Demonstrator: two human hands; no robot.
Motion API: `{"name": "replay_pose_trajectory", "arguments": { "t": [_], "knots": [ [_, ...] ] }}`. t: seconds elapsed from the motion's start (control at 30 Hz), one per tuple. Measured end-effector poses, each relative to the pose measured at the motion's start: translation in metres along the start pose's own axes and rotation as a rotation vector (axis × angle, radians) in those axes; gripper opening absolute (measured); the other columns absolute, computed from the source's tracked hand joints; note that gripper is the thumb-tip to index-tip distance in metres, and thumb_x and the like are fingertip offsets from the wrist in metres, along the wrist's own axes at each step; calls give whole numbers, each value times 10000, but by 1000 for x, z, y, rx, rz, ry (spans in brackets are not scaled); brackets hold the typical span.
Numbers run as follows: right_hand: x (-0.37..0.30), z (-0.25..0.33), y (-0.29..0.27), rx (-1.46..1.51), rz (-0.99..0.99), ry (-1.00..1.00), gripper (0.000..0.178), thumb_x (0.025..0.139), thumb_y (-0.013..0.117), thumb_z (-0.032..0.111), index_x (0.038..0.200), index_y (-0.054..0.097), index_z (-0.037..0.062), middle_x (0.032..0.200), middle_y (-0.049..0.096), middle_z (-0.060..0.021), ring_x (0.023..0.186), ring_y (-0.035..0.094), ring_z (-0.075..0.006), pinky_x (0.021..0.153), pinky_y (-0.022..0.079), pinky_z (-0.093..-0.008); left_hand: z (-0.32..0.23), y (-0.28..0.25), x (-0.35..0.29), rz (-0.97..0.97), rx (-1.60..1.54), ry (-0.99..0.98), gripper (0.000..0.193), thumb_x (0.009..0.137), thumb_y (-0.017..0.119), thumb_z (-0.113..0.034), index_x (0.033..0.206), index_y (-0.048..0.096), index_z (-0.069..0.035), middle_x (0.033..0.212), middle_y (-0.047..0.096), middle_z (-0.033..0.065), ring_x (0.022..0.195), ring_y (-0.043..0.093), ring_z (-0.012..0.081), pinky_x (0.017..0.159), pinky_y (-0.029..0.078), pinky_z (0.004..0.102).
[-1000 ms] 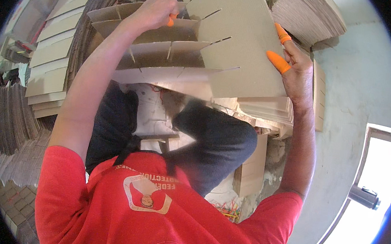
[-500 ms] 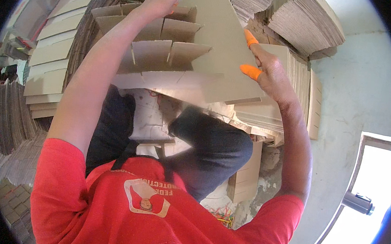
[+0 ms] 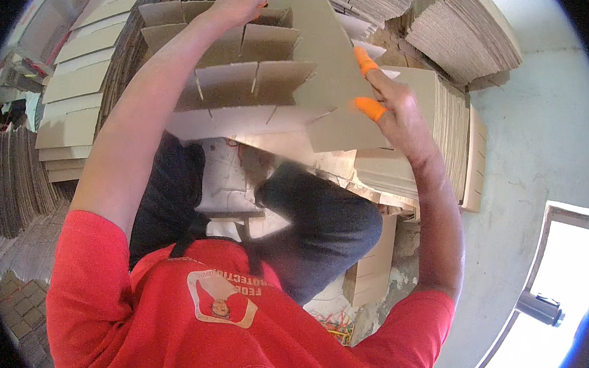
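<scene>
Right hand (image 3: 407,120) pinches flat tan cardboard panel (image 3: 327,76) by its edge, slanted at right ends of slotted tan cardboard strips (image 3: 278,79). Left hand (image 3: 238,4) curled; I can't tell its grip. Slot-fitting, I judge; next needs the slots aligned.

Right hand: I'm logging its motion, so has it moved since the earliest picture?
Yes. The right hand has shifted left, farther from the pale wall.
</scene>
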State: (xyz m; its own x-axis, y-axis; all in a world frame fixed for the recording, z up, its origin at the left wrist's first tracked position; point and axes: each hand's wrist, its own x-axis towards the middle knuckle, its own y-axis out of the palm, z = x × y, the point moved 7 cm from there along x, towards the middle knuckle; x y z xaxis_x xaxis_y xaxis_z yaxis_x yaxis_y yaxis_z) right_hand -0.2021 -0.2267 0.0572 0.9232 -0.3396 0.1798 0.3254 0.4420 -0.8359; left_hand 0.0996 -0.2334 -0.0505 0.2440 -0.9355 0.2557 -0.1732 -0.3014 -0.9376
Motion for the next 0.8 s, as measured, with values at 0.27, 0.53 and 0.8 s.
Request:
{"name": "replay_pose_trajectory", "arguments": {
  "t": [0.27, 0.53, 0.8],
  "knots": [
    [-7, -12, 5, -38, -11, 51, 603, 789, 656, -56, 1365, 499, 35, 1094, 627, -262, 902, 612, -431, 773, 501, -394, 28, 15, 9, -21, -128, 73, 112, 683, 738, -46, 743, 652, -5, 831, 662, 200, 823, 643, 395, 707, 510, 458],
    [-15, -4, -3, 18, -49, 99, 571, 793, 676, -21, 1342, 521, 19, 1087, 629, -273, 890, 638, -386, 789, 505, -375, -9, -2, 6, 15, -66, 112, 113, 669, 711, -12, 713, 609, 14, 771, 642, 196, 776, 635, 393, 663, 492, 443],
    [-1, -14, 1, -20, 11, 120, 553, 799, 687, -20, 1330, 544, 35, 772, 456, -171, 659, 382, -156, 598, 400, -293, 23, 21, 24, 98, -1, 182, 88, 680, 677, 8, 713, 597, 25, 691, 595, 210, 698, 616, 388, 622, 461, 446]
  ]
}}
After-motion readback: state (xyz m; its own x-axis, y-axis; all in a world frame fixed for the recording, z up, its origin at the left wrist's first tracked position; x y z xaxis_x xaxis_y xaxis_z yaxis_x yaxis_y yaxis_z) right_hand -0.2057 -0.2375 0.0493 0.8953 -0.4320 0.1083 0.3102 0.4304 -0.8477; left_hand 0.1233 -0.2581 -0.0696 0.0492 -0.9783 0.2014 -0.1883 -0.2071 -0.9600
